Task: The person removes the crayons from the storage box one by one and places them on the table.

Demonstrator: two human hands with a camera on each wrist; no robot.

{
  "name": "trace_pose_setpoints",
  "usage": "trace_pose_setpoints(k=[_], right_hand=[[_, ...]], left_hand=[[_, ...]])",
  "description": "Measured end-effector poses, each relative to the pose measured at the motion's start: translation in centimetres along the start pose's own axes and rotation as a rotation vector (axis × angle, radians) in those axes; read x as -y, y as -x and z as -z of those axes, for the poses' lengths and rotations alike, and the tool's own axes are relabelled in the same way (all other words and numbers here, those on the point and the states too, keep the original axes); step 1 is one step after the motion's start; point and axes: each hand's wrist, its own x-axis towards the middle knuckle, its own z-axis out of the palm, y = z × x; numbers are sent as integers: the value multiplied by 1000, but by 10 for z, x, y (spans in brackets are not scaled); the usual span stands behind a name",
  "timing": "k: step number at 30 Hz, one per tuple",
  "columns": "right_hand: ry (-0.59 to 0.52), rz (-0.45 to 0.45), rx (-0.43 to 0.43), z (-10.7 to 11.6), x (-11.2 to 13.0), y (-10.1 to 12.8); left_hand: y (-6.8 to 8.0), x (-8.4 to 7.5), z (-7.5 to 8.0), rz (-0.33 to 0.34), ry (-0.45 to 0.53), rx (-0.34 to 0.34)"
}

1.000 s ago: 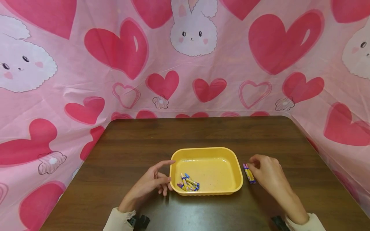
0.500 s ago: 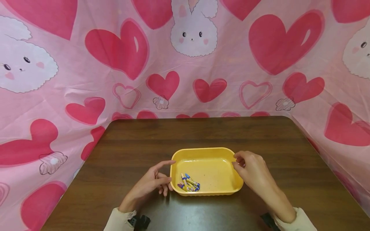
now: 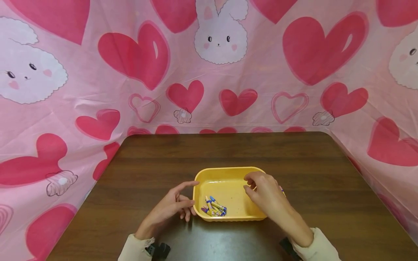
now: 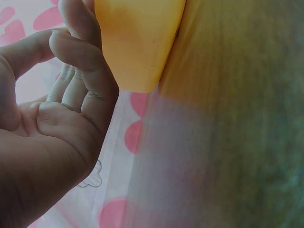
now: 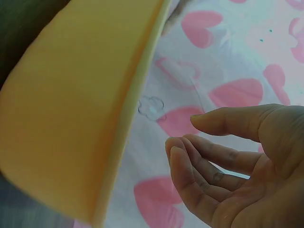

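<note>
A yellow tray (image 3: 228, 169) sits on the dark wooden table (image 3: 196, 152), with several purple-and-yellow crayons (image 3: 214, 207) in its near left corner. My left hand (image 3: 183, 203) rests on the table at the tray's left side, fingers loosely curled and the index fingertip at the rim. In the left wrist view that hand (image 4: 61, 114) lies against the tray's wall (image 4: 137, 42). My right hand (image 3: 258, 188) hovers over the tray's right half. In the right wrist view its fingers (image 5: 199, 161) are relaxed beside the tray (image 5: 71, 118), with nothing between them. A purple crayon tip (image 3: 281, 189) shows just past its right edge.
A pink cloth (image 3: 228, 90) printed with hearts and rabbits hangs behind the table and down both sides. The table's far edge runs about a hand's length behind the tray. Cream sleeves cover both wrists.
My right hand has moved left, from the crayons lying on the table right of the tray to above the tray's right half. The left hand and the tray have stayed put.
</note>
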Motion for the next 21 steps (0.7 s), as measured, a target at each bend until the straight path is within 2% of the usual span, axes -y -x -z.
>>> trace_pose_setpoints(k=[10, 15, 21], right_hand=[[-24, 16, 119, -33, 19, -5], [-42, 37, 190, -51, 20, -3], [-87, 133, 321, -70, 9, -4]], left_hand=[[0, -1, 0, 13, 17, -2], [-1, 0, 0, 0, 18, 7], [-1, 0, 0, -10, 14, 5]])
